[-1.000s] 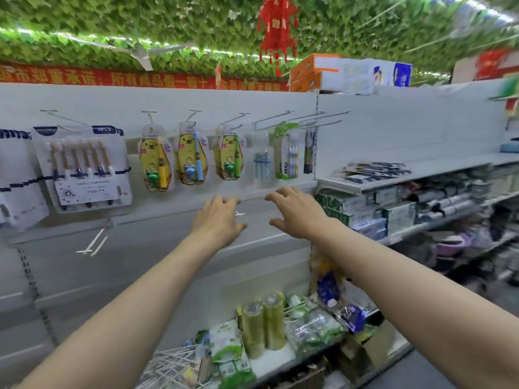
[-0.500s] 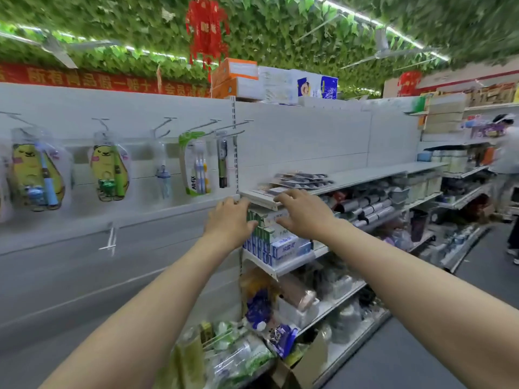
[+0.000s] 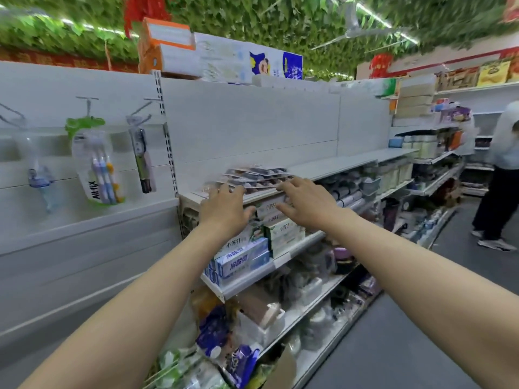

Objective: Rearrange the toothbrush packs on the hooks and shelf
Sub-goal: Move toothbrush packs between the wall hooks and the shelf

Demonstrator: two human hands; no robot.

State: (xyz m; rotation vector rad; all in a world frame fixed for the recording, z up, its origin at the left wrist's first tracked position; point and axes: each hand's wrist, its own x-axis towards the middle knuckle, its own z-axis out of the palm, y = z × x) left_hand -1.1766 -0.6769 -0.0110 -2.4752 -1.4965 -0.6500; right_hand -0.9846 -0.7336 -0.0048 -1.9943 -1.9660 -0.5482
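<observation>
Hanging on hooks left of the shelf (image 3: pixel 331 167) are a green-topped pack (image 3: pixel 97 167) and a dark toothbrush pack (image 3: pixel 141 160). Toothpaste boxes (image 3: pixel 244 255) sit on the shelf below. A pile of flat toothbrush packs (image 3: pixel 257 175) lies at the shelf's front left corner. Both arms reach out. The left hand (image 3: pixel 224 210) and right hand (image 3: pixel 306 204) are open, fingers spread, holding nothing, right at the pile.

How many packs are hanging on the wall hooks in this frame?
3: a clear pack at far left, the green-topped Allfix pack in the middle, a slim dark pack beside the upright. More may hang out of frame.
</observation>
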